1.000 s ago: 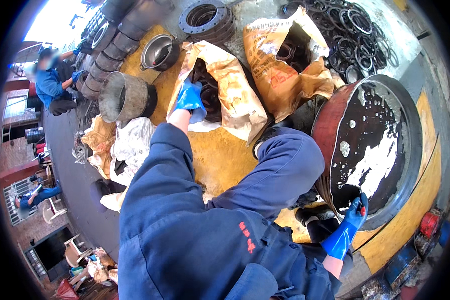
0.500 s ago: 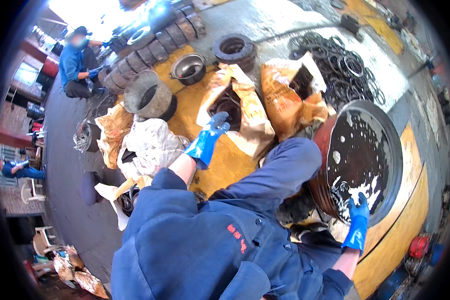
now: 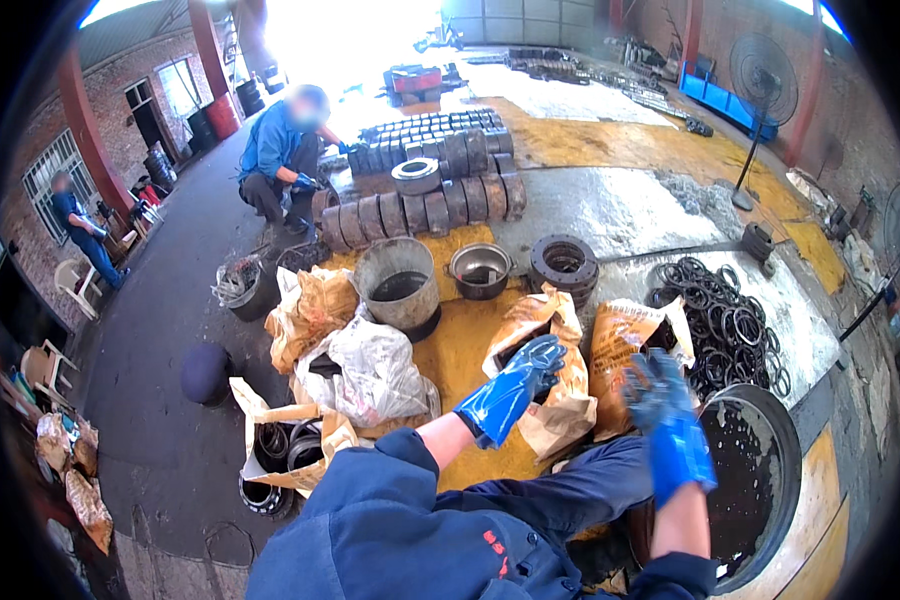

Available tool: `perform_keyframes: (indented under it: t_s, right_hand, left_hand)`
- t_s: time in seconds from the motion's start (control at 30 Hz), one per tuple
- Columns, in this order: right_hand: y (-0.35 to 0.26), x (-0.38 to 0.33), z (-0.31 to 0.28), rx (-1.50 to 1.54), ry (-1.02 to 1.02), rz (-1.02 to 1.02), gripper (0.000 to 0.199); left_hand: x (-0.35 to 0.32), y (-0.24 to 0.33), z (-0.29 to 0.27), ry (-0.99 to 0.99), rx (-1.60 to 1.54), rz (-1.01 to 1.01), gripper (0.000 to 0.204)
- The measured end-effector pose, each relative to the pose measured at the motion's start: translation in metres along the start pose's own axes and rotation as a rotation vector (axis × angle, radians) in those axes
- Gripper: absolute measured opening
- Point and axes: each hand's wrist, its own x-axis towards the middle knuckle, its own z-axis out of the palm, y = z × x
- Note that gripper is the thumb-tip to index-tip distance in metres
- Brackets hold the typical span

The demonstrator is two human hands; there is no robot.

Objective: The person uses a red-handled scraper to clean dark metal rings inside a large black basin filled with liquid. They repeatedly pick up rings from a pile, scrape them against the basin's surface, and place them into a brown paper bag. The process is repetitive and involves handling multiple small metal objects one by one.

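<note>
My left hand [image 3: 532, 375], in a long blue rubber glove, is over a torn brown paper sack [image 3: 570, 425], its fingers loosely spread and nothing in it. My right hand [image 3: 660, 385], gloved alike and somewhat blurred, is raised in front of a second paper sack [image 3: 613, 335]. Its fingers look spread, with nothing seen between them. Beneath and to the right of that hand stands a wide drum [image 3: 792, 470] of dark liquid with pale foam specks. Beyond it lies a heap of black rings [image 3: 720, 325]. My right forearm hides part of the drum.
A stack of flanged rings [image 3: 565, 262], a two-handled pot [image 3: 480, 268] and a grey bucket [image 3: 395, 270] stand ahead. To the left are a white sack [image 3: 365, 365] and an open bag of rings [image 3: 255, 410]. A co-worker [image 3: 285, 150] crouches by rows of metal cylinders [image 3: 420, 210].
My right hand has come up out of the drum toward the paper sacks. My left hand has shifted right. The view has tilted up, showing more of the hall.
</note>
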Motion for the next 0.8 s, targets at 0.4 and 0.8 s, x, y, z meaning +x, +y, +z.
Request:
perform_keyframes:
  t_s: [0.4,0.8]
  right_hand:
    - [0.179,0.083,0.063,0.179,-0.332,0.417,0.027]
    - [0.21,0.117,0.028,0.105,0.042,0.424,0.02]
  left_hand:
    - [-0.042,0.013,-0.011,-0.048,0.307,0.057,0.032]
    - [-0.053,-0.001,-0.031,0.457,0.249,-0.01,0.028]
